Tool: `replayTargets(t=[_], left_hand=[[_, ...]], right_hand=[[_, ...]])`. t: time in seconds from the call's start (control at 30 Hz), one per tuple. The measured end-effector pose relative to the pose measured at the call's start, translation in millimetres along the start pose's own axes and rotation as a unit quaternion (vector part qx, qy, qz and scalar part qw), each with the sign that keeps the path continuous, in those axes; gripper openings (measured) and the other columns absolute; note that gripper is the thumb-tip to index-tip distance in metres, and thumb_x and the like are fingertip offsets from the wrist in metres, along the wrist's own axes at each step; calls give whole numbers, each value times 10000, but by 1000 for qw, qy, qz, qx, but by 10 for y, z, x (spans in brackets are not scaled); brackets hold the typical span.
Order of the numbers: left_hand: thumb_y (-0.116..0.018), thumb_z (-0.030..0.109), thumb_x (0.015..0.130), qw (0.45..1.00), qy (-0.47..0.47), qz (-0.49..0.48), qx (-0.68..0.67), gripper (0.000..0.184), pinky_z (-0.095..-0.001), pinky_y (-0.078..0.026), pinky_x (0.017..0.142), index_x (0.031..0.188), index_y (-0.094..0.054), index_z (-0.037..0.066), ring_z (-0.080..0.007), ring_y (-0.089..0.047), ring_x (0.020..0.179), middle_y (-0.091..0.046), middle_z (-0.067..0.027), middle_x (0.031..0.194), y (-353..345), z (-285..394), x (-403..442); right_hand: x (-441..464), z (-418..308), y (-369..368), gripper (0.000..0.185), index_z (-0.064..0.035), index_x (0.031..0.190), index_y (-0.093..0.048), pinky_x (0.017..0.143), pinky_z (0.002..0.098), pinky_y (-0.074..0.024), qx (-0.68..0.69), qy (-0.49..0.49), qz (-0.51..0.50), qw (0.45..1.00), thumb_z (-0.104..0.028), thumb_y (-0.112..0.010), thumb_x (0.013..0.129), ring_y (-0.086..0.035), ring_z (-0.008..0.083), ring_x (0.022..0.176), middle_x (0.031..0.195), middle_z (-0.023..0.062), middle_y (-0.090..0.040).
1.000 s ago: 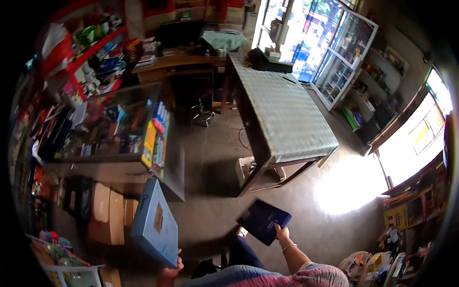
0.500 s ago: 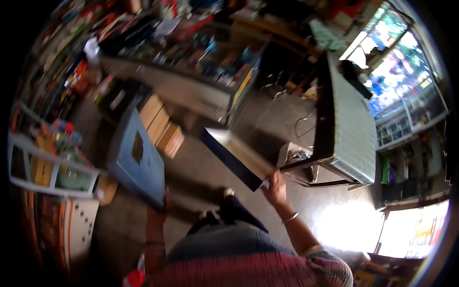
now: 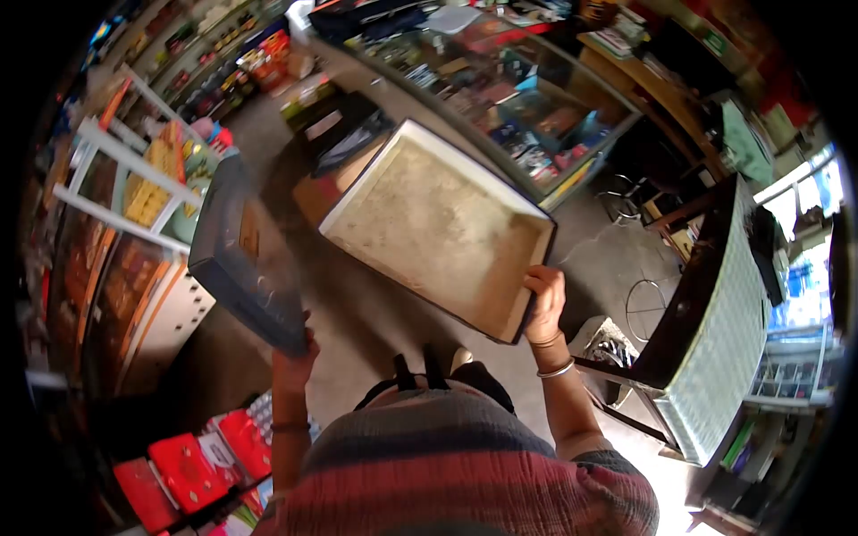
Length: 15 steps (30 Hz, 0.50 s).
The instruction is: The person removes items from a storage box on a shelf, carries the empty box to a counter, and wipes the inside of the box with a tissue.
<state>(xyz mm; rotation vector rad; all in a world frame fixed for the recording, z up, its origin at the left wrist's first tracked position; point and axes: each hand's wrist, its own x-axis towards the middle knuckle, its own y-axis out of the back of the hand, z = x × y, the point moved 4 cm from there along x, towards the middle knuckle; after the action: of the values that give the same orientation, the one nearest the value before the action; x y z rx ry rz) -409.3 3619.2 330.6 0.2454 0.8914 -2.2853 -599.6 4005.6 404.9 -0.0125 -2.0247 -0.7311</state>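
Observation:
My right hand (image 3: 544, 305) grips the near right corner of an open, shallow box (image 3: 429, 223), its bare beige inside turned toward me and its outside dark. On the left, my left hand (image 3: 296, 355) is closed on the lower edge of a dark blue-grey box lid (image 3: 246, 259), which stands nearly on edge with a yellowish label on its face. Lid and box are apart, both held above the floor. Part of the left fingers is hidden behind the lid.
Beyond the box stands a glass display counter (image 3: 500, 98). A pale-topped table (image 3: 724, 330) is at the right, with a wire ring stand (image 3: 645, 311) beside it. Cartons (image 3: 317, 192) sit on the floor behind the box. Red packets (image 3: 192, 469) lie at lower left, below a white-framed cabinet (image 3: 134, 165).
The open box has tilted up and turned, so its inside now faces me. The lid stays in my left hand. My view has swung, bringing the red packets into sight.

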Motion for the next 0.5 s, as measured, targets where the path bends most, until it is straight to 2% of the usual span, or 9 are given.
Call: replayTargets(t=[0.1,0.2,0.23,0.3,0.37,0.47,0.5], left_hand=[[-487,191,882,998,45,47,11,277,-256,-475,515,1104,-518,27,-174,-590,668,-601,-102,848,-202,-78,222],[-476,203,884,992,-1,48,119,209,-265,-475,478,984,-532,28,-180,-598,621,-589,-80,743,-443,-240,581],[-466,196,887,988,19,65,140,160,-294,-483,473,912,-519,46,-190,-602,601,-588,-88,763,-623,-291,708],[-476,191,881,993,-6,93,78,153,-298,-482,458,916,-521,50,-198,-601,587,-586,-86,764,-989,-449,1057],[-486,193,880,993,-15,37,107,148,-306,-492,477,931,-523,58,-193,-604,645,-586,-79,773,-1565,-481,1242],[-510,205,869,993,-43,23,103,160,-315,-486,491,936,-535,61,-204,-610,739,-589,-78,778,-2103,-690,1814],[-517,206,866,987,-69,-1,145,165,-320,-484,496,941,-544,62,-206,-608,761,-589,-77,784,-2240,-736,1934]], right_hand=[[-96,295,156,331,-49,862,-521,650,368,-455,-65,-24,-1,998,31,-599,550,-540,288,767,907,115,-558],[-127,665,508,347,-56,863,-525,648,368,-456,-125,-45,15,991,23,-615,537,-543,285,771,909,107,-561],[-110,770,635,357,-65,864,-528,649,370,-455,-139,-59,27,988,20,-620,529,-543,285,768,907,100,-560],[-64,998,840,354,-68,859,-528,656,378,-454,-177,-73,48,980,12,-624,528,-540,289,780,898,96,-554],[-80,1286,962,353,-66,861,-531,701,394,-448,-215,-94,38,971,13,-628,530,-530,299,823,913,100,-544],[115,1518,1028,350,-70,865,-535,736,404,-437,-249,-111,11,962,11,-623,536,-520,304,846,928,103,-538],[169,1592,1003,330,-75,867,-542,742,405,-428,-261,-111,3,959,-9,-617,552,-514,301,841,926,107,-535]])
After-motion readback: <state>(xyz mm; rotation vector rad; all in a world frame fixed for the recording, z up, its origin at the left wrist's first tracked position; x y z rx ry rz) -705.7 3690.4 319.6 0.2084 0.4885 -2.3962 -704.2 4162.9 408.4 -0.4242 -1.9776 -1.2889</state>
